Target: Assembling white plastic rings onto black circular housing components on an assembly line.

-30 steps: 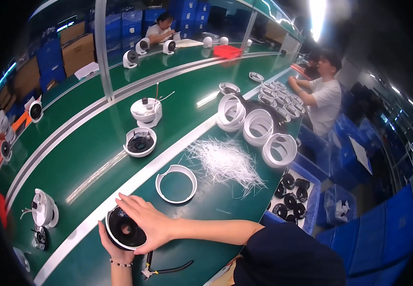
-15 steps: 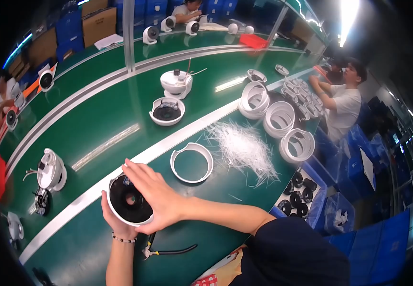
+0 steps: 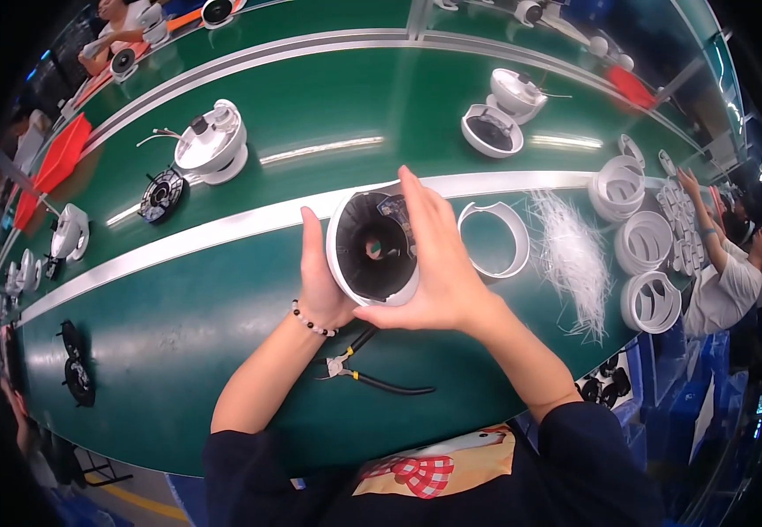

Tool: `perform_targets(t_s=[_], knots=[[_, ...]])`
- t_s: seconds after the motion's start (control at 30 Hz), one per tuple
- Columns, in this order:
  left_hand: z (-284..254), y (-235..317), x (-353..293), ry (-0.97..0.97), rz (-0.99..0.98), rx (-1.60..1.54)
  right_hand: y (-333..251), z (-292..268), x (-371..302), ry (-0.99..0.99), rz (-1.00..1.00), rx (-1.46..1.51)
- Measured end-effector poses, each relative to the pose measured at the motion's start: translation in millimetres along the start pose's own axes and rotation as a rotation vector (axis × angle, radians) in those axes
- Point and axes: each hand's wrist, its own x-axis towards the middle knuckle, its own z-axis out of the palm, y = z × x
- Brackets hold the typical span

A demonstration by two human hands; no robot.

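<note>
Between both hands is a round white housing with a black funnel-shaped inside and a small hole at its middle. My left hand is closed on its left and lower side, thumb up along the rim. From the right, my right hand wraps the other side, fingers reaching over the top edge. Under the hands lie cutting pliers with black and yellow handles, their upper handle partly hidden. To the right of my right hand, a loose white ring rests on the green bench.
Right of the ring are a heap of thin white strips and stacked white rings. Beyond the pale bench edge, a green surface bears white units and a black part. Black parts lie left. A co-worker is at right.
The view has swung to the right-hand side's opposite, leftward, so bench things appear farther right. Both hands still hold the white housing, now nearer the picture's middle.
</note>
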Motion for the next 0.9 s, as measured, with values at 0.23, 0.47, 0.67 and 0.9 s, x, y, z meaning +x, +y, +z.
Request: perform_targets(t_s=[0.23,0.47,0.67,0.9], knots=[[-9.9,12.8,-7.3,0.012,-0.113,-0.011,-2.7,-3.8,7.4,-0.134,-0.05,0.015],[-11.5,15.8,0.7,0.013,-0.019,-0.066,-3.4,31.3,3.7,0.172,-0.048,-0.015],[-39.8,19.2,34.3,-0.01,0.01,-0.123,17.2,43.4,11.5,0.161,0.078,-0.046],[-120.1,61.8,110.6,0.354,0.22,0.147,-63.9,56.0,-60.2,-0.741,-0.096,-0.13]])
